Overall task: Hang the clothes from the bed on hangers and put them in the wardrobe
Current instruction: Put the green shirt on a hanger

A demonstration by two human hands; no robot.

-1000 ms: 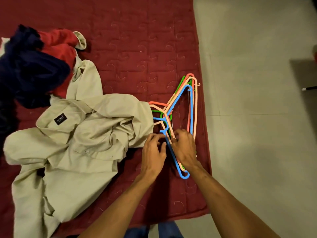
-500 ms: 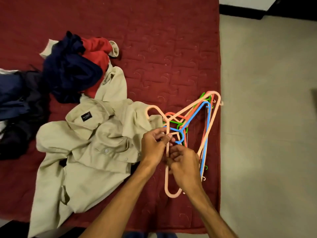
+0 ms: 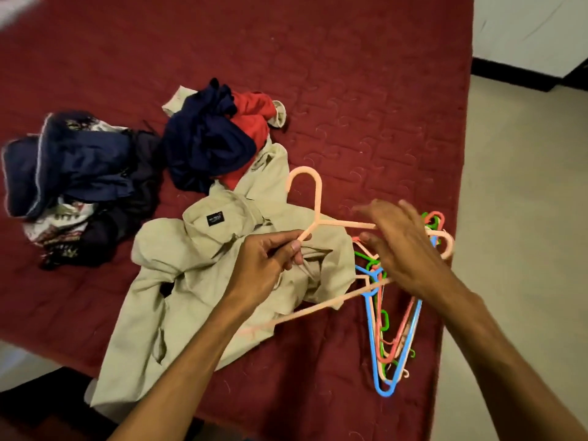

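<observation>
Left hand (image 3: pixel 270 265) pinches peach hanger (image 3: pixel 318 198) over beige shirt (image 3: pixel 197 281); its black label (image 3: pixel 215 217) unreadable. Right hand (image 3: pixel 401 246) spread, right of shirt.

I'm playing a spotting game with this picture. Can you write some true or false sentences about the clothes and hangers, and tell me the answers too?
1. The left hand holds a peach hanger. True.
2. The beige shirt already hangs on that hanger. False: it lies crumpled on the bed.
3. The other hangers lie in a pile near the bed's edge. True.
4. The bed cover is blue. False: it is dark red.
5. The navy and red clothes are neatly folded. False: they lie bundled in a heap.
</observation>
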